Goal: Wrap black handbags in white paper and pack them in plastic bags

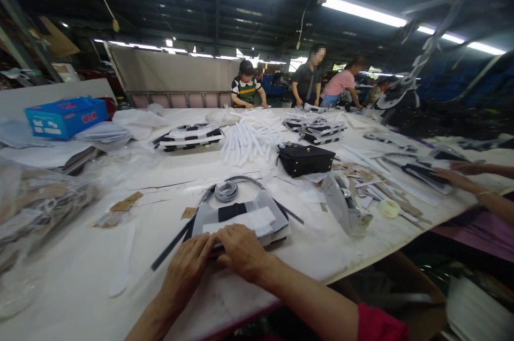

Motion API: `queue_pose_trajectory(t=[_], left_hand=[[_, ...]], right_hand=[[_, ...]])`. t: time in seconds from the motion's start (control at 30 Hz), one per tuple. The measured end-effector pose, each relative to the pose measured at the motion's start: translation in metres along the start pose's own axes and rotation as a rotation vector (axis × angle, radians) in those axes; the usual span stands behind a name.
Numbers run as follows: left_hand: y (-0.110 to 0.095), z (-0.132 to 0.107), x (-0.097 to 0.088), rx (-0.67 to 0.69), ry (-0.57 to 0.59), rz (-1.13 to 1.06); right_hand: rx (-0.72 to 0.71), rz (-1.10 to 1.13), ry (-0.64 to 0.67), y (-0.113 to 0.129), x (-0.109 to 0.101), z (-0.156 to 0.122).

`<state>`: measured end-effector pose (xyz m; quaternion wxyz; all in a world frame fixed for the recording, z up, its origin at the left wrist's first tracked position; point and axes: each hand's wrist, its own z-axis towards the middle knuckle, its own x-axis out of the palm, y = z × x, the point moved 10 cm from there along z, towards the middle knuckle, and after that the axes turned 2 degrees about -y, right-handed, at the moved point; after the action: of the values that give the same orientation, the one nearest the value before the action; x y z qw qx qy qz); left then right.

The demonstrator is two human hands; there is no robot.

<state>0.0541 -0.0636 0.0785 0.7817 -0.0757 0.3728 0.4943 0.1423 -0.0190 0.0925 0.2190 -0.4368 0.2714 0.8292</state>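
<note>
A flat-lying handbag [249, 207], black where it shows and largely wrapped in grey and white sheeting, is right in front of me. Its wrapped handle arches away from me around a coiled strap [226, 191]. Across the near part of the bag lies a white sheet [257, 219]. My left hand [188, 260] is closed on the bag's near left edge, fingers together. Beside it, my right hand [241, 252] grips the near edge with bent fingers. The fingertips and thumbs are partly hidden.
A black handbag [305, 160] stands farther back, near white rolls [244, 143] and stacked wrapped bags [190, 136]. A tape dispenser [347, 204] is to the right. A blue box [66, 117] sits at left. A co-worker's hands [458, 175] reach in from the right; several people work behind.
</note>
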Motion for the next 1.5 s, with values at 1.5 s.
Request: queue_pose_trajectory(t=[1.5], left_hand=[[0.108, -0.062, 0.005, -1.084, -0.072, -0.481]], right_hand=[[0.824, 0.171, -0.04, -0.294, -0.051, -0.102]])
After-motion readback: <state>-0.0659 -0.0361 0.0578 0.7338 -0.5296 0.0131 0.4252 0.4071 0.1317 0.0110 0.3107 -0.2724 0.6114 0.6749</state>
